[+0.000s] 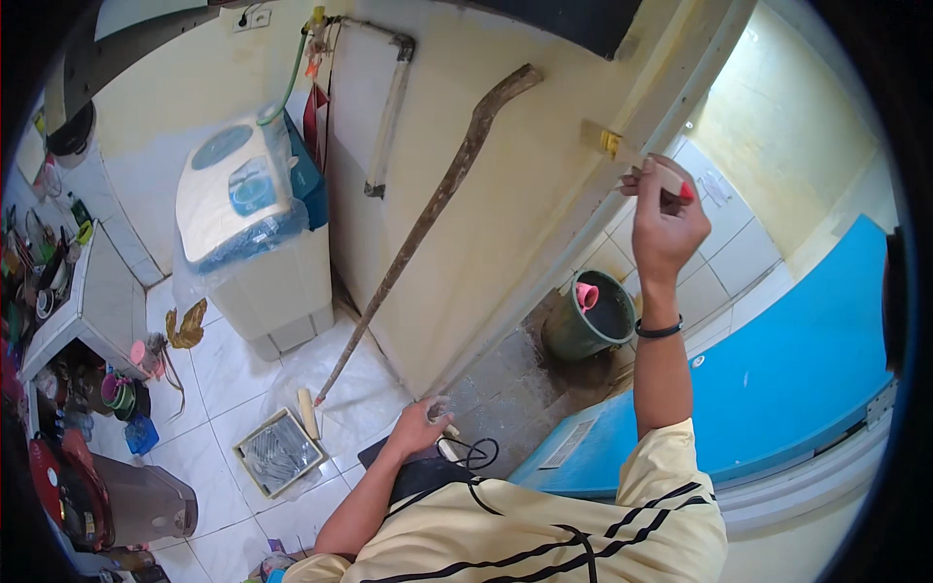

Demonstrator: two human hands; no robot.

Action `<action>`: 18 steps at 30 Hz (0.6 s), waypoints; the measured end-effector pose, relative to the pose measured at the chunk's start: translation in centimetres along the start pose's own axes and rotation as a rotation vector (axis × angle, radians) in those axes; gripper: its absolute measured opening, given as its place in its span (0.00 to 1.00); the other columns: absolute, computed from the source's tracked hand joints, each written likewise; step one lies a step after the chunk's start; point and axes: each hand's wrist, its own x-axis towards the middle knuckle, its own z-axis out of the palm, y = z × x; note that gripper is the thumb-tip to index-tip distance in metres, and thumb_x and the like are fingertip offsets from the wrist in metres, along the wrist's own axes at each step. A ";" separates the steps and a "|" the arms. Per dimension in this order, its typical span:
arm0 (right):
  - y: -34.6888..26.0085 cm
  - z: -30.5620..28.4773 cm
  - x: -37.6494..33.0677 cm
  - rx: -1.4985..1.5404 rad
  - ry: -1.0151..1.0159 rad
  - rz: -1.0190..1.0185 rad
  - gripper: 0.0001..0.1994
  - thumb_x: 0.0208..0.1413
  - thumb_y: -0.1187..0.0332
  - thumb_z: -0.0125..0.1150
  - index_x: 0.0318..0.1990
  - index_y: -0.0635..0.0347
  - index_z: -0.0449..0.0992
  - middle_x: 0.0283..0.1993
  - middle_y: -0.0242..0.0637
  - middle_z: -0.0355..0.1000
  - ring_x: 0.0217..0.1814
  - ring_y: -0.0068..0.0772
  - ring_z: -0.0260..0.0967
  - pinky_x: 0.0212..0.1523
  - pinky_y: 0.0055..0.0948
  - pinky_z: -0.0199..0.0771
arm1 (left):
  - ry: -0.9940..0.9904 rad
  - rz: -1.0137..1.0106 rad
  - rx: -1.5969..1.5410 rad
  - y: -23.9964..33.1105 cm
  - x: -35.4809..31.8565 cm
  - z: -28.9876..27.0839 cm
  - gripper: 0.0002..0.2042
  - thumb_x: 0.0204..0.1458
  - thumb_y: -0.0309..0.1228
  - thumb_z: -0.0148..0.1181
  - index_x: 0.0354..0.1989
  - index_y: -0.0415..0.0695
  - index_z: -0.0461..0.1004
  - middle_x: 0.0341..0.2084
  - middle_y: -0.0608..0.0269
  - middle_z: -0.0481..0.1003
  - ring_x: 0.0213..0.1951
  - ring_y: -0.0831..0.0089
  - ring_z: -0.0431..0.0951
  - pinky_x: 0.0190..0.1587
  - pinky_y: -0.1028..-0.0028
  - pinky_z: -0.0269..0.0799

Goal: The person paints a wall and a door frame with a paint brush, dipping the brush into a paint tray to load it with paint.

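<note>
My right hand [669, 219] is raised at the upper right, fingers closed round the handle of a paintbrush [609, 144]. The handle ends in a red tip, and the bristles touch the cream wall beside the door frame [622, 160]. Low in front of my body, my left hand [425, 425] has its fingers curled by a pale object that is too hidden to name. On the floor to its left lies a paint tray [279, 453] with grey-white paint in it. A paint roller [308, 415] rests along the tray's edge.
A long wooden pole [428, 222] leans against the wall. Left of it stands a washing machine [243, 194] under plastic. A dark green bucket [591, 325] with a pink dipper [586, 296] is beyond the doorway. A blue door [758, 360] stands at right; kitchenware crowds the far left.
</note>
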 end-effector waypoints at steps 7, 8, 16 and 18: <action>-0.7 -0.8 0.0 0.115 -0.028 0.092 0.07 0.58 0.74 0.61 0.38 0.71 0.77 0.28 0.40 0.77 0.28 0.25 0.77 0.32 0.23 0.78 | 0.004 0.021 -0.030 -0.9 0.4 0.2 0.23 0.51 0.42 0.63 0.53 0.40 0.74 0.45 0.45 0.78 0.48 0.52 0.79 0.53 0.64 0.73; -0.3 -0.7 -0.2 0.105 -0.093 0.118 0.06 0.57 0.74 0.61 0.38 0.70 0.77 0.28 0.39 0.77 0.28 0.24 0.76 0.31 0.22 0.77 | 0.003 0.028 -0.037 -1.1 0.5 0.3 0.23 0.51 0.42 0.63 0.53 0.40 0.74 0.44 0.45 0.78 0.48 0.52 0.79 0.53 0.64 0.73; 2.0 1.1 -1.8 -0.205 -0.056 -0.126 0.04 0.54 0.75 0.63 0.35 0.67 0.78 0.26 0.41 0.77 0.26 0.28 0.77 0.29 0.23 0.76 | -0.026 0.002 0.002 -0.1 0.3 0.3 0.23 0.52 0.41 0.62 0.53 0.40 0.74 0.44 0.45 0.78 0.48 0.54 0.79 0.52 0.65 0.73; 1.6 1.2 -2.0 -0.218 0.041 -0.238 0.04 0.53 0.75 0.63 0.34 0.66 0.78 0.26 0.42 0.77 0.25 0.30 0.77 0.29 0.24 0.76 | -0.023 -0.006 0.000 -0.1 0.2 0.0 0.23 0.52 0.42 0.63 0.53 0.42 0.74 0.44 0.45 0.78 0.47 0.54 0.80 0.52 0.65 0.73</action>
